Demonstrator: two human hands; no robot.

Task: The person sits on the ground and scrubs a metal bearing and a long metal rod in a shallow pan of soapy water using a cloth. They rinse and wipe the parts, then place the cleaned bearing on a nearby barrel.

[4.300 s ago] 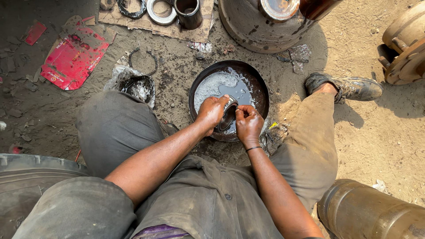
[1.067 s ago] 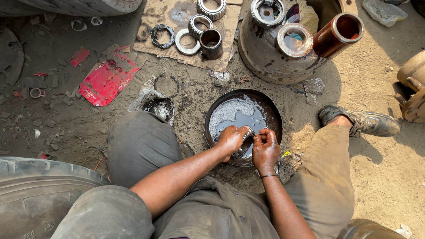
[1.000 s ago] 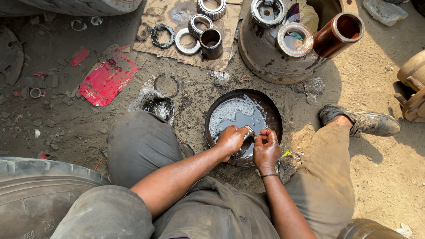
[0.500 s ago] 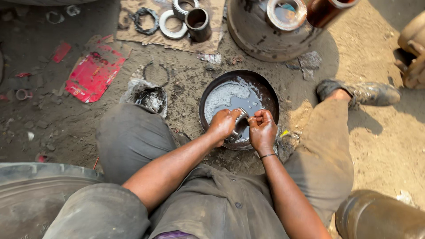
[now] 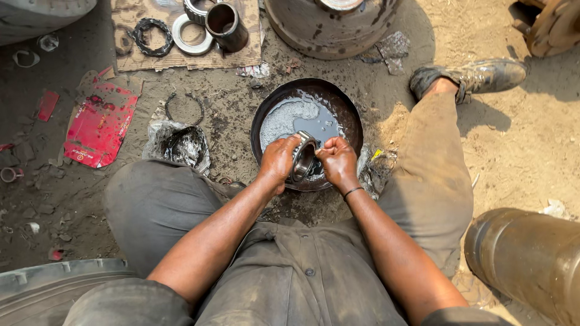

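The left hand (image 5: pixel 277 162) and right hand (image 5: pixel 338 162) both clasped a metal bearing (image 5: pixel 302 158), held on edge just above the murky liquid in the dark pan (image 5: pixel 353 121) beneath the grip. Wet and oily, the bearing could have slipped from the fingers and splashed down. Half a second earlier it sat lower, nearly flat in the liquid

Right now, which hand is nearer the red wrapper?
Left. The left hand holds the bearing over the pan, on the red wrapper's side; the right hand is beyond it.
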